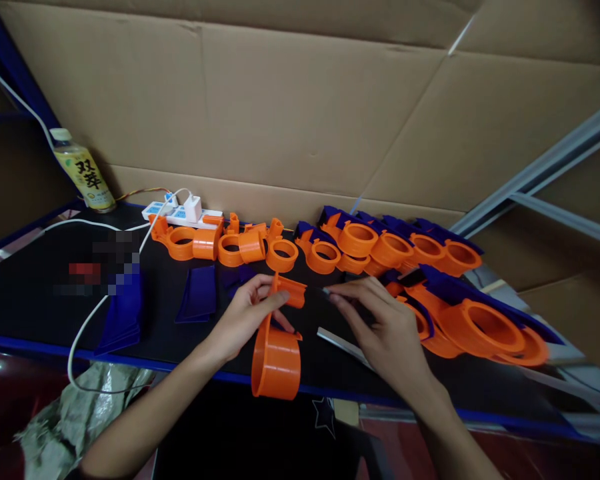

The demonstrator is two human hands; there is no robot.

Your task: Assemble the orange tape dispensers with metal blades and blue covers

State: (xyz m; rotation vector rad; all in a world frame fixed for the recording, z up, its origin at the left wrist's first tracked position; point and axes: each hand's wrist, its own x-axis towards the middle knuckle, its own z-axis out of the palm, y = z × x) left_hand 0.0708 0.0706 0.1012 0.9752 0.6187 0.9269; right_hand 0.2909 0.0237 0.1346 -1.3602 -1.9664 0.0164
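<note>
My left hand (pixel 245 317) is closed on an orange plastic part (pixel 277 347), a wide ring with a clip-like arm at its top, held over the black table's (pixel 40 300) near edge. My right hand (pixel 380 320) is just to the right of it, fingers pinched together on a small thin thing I cannot make out, its tip pointing toward the orange arm. A flat grey strip (pixel 337 341) lies on the table under my right hand.
Rows of orange ring parts (pixel 240 245) line the back of the table, and orange parts fitted with dark blue pieces (pixel 460 300) are stacked at the right. Blue flat pieces (pixel 199 293) lie left of my hands. A power strip (pixel 183 212), white cable and a bottle (pixel 83 170) stand at the back left. A cardboard wall rises behind.
</note>
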